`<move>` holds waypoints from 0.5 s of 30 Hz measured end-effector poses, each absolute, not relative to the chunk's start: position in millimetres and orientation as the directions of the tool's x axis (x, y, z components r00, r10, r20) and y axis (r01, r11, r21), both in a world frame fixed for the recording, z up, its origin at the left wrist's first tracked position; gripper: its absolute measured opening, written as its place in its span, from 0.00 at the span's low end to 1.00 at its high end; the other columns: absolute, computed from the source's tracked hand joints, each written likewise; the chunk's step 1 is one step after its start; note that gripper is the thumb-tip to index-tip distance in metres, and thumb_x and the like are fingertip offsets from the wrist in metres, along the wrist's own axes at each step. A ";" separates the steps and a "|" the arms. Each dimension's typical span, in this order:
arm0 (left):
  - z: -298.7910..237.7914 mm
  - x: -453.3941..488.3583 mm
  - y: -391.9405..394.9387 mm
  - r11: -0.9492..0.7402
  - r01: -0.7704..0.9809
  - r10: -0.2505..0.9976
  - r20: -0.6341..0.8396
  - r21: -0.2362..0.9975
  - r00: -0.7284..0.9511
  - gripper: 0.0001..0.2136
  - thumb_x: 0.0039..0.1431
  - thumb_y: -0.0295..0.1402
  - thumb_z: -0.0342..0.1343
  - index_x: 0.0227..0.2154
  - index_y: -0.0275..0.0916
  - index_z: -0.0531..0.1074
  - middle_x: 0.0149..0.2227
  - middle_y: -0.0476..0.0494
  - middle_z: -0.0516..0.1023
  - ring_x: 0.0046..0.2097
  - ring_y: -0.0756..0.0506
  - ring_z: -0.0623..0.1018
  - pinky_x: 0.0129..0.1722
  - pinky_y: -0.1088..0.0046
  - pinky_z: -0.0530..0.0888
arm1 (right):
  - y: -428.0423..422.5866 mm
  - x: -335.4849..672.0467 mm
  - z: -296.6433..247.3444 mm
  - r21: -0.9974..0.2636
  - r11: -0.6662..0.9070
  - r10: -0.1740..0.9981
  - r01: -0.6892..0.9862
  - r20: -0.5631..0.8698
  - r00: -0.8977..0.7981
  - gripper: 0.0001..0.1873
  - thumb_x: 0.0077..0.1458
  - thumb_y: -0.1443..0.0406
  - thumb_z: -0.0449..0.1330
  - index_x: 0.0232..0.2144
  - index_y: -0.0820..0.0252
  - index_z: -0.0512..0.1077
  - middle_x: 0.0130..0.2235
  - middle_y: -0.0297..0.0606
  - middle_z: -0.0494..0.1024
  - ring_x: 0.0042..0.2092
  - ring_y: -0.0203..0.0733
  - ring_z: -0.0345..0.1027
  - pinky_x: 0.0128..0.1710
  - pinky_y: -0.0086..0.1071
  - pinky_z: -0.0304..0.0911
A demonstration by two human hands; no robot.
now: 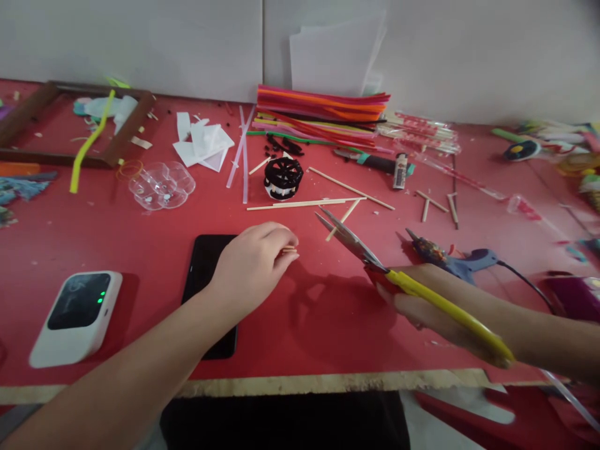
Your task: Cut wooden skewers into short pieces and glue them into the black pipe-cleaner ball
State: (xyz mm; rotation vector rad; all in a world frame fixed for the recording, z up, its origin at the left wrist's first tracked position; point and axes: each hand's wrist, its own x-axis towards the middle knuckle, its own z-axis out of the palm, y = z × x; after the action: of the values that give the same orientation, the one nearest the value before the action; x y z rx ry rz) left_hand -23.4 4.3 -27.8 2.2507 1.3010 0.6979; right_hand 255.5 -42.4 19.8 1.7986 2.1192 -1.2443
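Note:
My left hand (255, 265) is closed in a pinch on short wooden stick pieces (289, 250), whose ends show between thumb and forefinger. In my right hand (417, 294) is a pair of scissors (431, 290) with yellow handles, the blades slightly apart and pointing up and left. The blade tips are close to a thin wooden stick (350, 215) on the red table. Longer wooden sticks (304, 204) lie just beyond. Behind them stands a small round black piece (284, 175) with a spoked top on short pale posts. A black phone (204, 262) is partly under my left hand and forearm.
A hot glue gun (469, 261) with a cord lies at the right. At the back are bundled pipe cleaners (323, 106), paper scraps (204, 142), pliers (375, 161) and a small bottle (400, 172). A clear flower-shaped tray (162, 185) and a white device (77, 319) sit leftward.

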 end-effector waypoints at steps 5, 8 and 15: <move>-19.0 -21.6 0.4 -0.433 0.504 0.892 0.275 0.748 0.358 0.14 0.71 0.36 0.45 0.35 0.37 0.74 0.32 0.45 0.77 0.35 0.48 0.76 0.35 0.71 0.70 | -40.1 238.3 25.6 -0.510 0.035 0.794 0.859 -0.508 -0.334 0.09 0.52 0.67 0.51 0.21 0.55 0.58 0.21 0.31 0.65 0.23 0.34 0.55 0.24 0.32 0.50; -14.2 -20.9 -4.0 -0.454 0.469 0.877 0.285 0.758 0.388 0.14 0.71 0.36 0.44 0.35 0.37 0.73 0.32 0.46 0.78 0.35 0.47 0.77 0.35 0.71 0.70 | -37.3 223.1 26.6 -0.506 0.080 0.798 0.859 -0.483 -0.359 0.10 0.50 0.65 0.54 0.20 0.55 0.58 0.21 0.30 0.64 0.24 0.35 0.54 0.24 0.33 0.50; -15.0 -20.9 -5.6 -0.578 0.658 0.813 0.415 0.483 0.409 0.12 0.67 0.30 0.43 0.32 0.37 0.70 0.25 0.47 0.74 0.25 0.48 0.73 0.25 0.71 0.64 | -34.5 207.6 21.4 -0.527 0.095 0.801 0.844 -0.464 -0.379 0.09 0.51 0.63 0.54 0.21 0.55 0.59 0.21 0.30 0.64 0.24 0.34 0.54 0.23 0.31 0.49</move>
State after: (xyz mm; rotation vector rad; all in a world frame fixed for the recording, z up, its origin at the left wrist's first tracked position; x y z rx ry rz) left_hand -20.9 -5.6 -15.0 2.4224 1.2920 0.9196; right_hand 207.6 -34.5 21.4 1.7163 2.2806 -1.1675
